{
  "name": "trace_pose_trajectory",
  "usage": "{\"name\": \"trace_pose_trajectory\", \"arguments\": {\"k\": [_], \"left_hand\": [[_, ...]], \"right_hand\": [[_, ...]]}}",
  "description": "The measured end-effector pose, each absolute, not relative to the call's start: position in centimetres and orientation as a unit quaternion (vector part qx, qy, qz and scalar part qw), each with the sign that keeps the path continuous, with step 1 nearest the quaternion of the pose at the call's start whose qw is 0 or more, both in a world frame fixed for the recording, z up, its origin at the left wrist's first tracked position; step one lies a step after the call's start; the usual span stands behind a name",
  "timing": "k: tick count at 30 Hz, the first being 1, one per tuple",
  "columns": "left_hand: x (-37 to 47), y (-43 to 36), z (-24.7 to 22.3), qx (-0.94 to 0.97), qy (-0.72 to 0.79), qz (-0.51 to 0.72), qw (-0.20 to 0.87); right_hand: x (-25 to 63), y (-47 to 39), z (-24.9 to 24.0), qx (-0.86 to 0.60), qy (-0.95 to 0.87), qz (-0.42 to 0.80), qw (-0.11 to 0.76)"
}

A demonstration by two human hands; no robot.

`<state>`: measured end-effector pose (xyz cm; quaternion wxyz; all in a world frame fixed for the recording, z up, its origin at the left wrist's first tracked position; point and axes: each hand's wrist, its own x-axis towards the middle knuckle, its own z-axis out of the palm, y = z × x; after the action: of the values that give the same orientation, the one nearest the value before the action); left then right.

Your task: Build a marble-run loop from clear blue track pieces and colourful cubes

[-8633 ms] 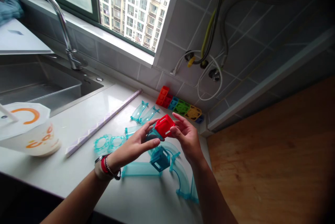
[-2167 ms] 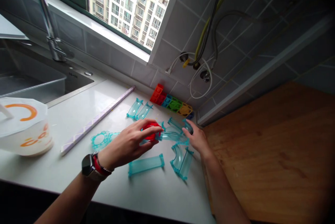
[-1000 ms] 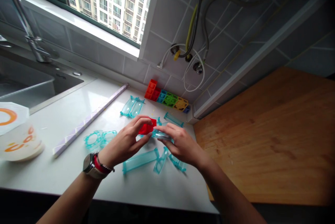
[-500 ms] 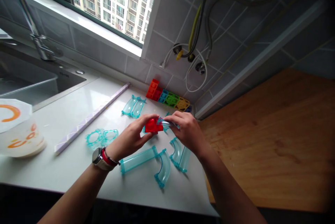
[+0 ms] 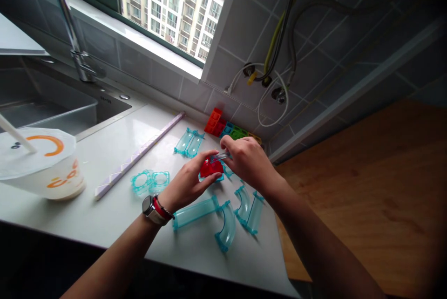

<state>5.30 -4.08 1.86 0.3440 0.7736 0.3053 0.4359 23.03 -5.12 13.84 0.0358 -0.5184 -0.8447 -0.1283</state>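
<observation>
Both hands over the white bench point(image 5: 115, 159), near its back corner by the tiled wall.

Left hand point(image 5: 186, 183): grip closed on the red cube point(image 5: 210, 167), thumb on the near side, fingers curled over the top edge. Cube sits low, at or just above the bench top; can't tell whether it touches.

Right hand point(image 5: 247, 161): grip pinched shut on a clear teal track piece point(image 5: 220, 155), thumb and forefinger on its end. That end meets the top of the red cube. Most of the piece is hidden under my fingers.

Loose teal parts around:
- straight trough point(image 5: 194, 212) lying flat just this side of my left wrist
- curved trough point(image 5: 226, 227) touching its right end
- two more curved pieces point(image 5: 249, 203) side by side under my right forearm
- two short troughs point(image 5: 189, 142) side by side, farther back
- two flat ring-shaped plates point(image 5: 150, 180), joined, left of my left hand

Row of coloured cubes point(image 5: 225, 128) (orange, red, blue, green, yellow) against the wall behind my right hand, partly hidden by it.

Long pale serrated strip point(image 5: 139, 154) runs diagonally across the bench. Paper cup point(image 5: 47, 171) with orange print, lid and straw at far left. Sink point(image 5: 52, 108) and tap point(image 5: 75, 33) beyond it. Wooden surface point(image 5: 366, 187) to the right.
</observation>
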Motion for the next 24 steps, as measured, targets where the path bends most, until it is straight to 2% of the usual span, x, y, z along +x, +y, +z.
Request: {"name": "trace_pose_trajectory", "arguments": {"k": [5,12,15,17,19,21,24], "left_hand": [[5.2,-4.0,1.9,0.748,0.328,0.45,0.361],[4.8,-3.0,1.1,0.718,0.347,0.454,0.396],[4.6,-2.4,0.6,0.68,0.35,0.466,0.446],[4.4,-2.1,0.4,0.658,0.345,0.48,0.467],[4.2,-1.8,0.4,0.64,0.341,0.495,0.478],[4.1,-1.5,0.4,0.623,0.344,0.509,0.483],[4.1,-1.4,0.4,0.604,0.35,0.524,0.489]], "right_hand": [[21.9,-4.2,14.1,-0.515,-0.846,-0.138,0.003],[21.8,-3.1,14.6,-0.486,-0.865,-0.121,0.037],[22.8,-4.5,15.7,-0.463,-0.863,-0.131,0.155],[23.8,-6.5,15.8,-0.483,-0.824,-0.125,0.268],[24.9,-8.8,15.0,-0.52,-0.783,-0.083,0.33],[26.1,-11.2,12.9,-0.569,-0.76,0.01,0.314],[27.5,-14.4,8.6,-0.648,-0.719,0.135,0.214]]}}
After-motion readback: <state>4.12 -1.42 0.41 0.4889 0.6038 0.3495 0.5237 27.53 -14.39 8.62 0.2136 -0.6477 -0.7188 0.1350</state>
